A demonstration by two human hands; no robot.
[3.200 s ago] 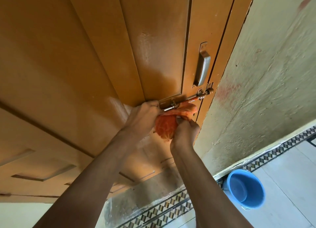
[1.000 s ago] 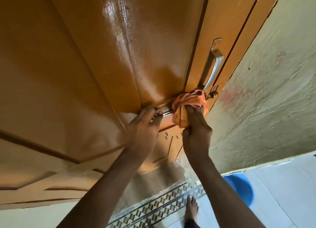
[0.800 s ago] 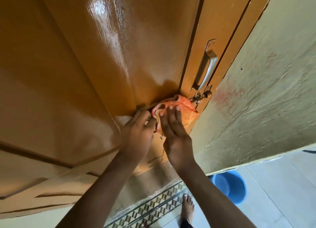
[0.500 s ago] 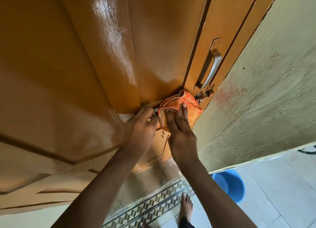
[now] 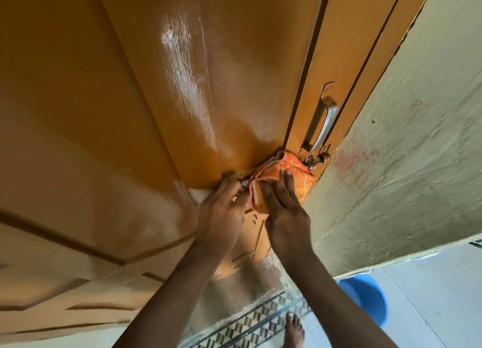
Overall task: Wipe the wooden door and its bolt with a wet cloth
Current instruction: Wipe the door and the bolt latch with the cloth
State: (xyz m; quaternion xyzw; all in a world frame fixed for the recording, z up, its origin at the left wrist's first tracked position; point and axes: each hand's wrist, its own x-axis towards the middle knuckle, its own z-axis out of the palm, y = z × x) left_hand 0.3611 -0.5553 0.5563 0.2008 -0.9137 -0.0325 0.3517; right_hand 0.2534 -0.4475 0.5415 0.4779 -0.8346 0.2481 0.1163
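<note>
Head view: our right hand [image 5: 285, 217] pressed flat fingers on the cloth [image 5: 281, 177] covering the bolt [image 5: 317, 160]; our left hand [image 5: 221, 212], alongside, pinched its handle, presumably steadying it.

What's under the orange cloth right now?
The orange cloth, pressed flat by the right hand, covers most of the bolt. Only the bolt's knobbed end shows past the cloth, near the door edge; the rod beneath is hidden.

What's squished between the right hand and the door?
An orange cloth. The right hand presses it flat against the wooden door, over the bolt, in the head view.
</note>
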